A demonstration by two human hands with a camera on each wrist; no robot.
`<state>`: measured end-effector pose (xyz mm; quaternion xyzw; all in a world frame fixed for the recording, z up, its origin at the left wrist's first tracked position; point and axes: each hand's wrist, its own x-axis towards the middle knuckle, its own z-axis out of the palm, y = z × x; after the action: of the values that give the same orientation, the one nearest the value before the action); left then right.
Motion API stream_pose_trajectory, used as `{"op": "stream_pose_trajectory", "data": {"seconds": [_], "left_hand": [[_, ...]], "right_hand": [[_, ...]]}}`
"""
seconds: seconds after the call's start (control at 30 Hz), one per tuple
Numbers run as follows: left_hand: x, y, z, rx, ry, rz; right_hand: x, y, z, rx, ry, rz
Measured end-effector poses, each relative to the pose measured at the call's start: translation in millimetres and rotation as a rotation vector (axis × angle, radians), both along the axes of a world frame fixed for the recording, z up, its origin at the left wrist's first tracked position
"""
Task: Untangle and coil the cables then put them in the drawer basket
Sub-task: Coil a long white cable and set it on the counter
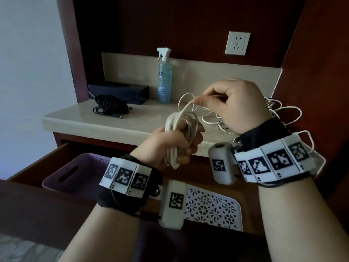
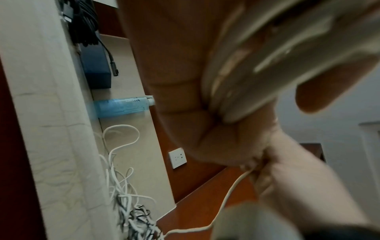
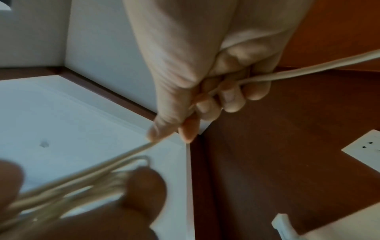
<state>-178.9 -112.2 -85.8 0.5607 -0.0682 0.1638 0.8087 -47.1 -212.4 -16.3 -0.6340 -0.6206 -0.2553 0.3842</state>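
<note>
My left hand point(image 1: 178, 146) grips a coil of white cable point(image 1: 179, 123) above the open drawer; the left wrist view shows the coil point(image 2: 257, 53) pressed in the palm. Just above it my right hand point(image 1: 226, 104) pinches the free strand of the same white cable point(image 3: 308, 68) between thumb and forefinger, the strand running down to the coil. A tangle of white and black cables point(image 1: 279, 110) lies on the counter behind my right hand, partly hidden. A bundled black cable point(image 1: 110, 107) lies at the counter's left. The purple drawer basket point(image 1: 75, 171) sits in the open drawer.
A blue spray bottle point(image 1: 164, 76) and a dark box point(image 1: 120, 91) stand at the back of the stone counter point(image 1: 90, 120). A wall socket point(image 1: 237, 43) sits above. A white patterned basket point(image 1: 213, 208) lies in the drawer beside the purple one.
</note>
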Motion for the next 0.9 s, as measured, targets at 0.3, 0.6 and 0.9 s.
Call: {"op": "stream_pose_trajectory", "data": {"seconds": [0.3,0.6,0.9], "left_hand": [[-18.3,17.2,1.8,-0.202,-0.240,0.055],[-1.3,12.4,0.3,-0.211,-0.169,-0.015],[8.4,11.0,12.2,-0.319,-0.201,0.222]], "right_hand": [[55.0,-15.5,-20.0,-0.150,0.014,-0.036],[30.0,-9.1,-15.5,0.153,0.151,-0.228],[14.7,-19.1,-45.1,-0.261,0.237,-0.346]]}}
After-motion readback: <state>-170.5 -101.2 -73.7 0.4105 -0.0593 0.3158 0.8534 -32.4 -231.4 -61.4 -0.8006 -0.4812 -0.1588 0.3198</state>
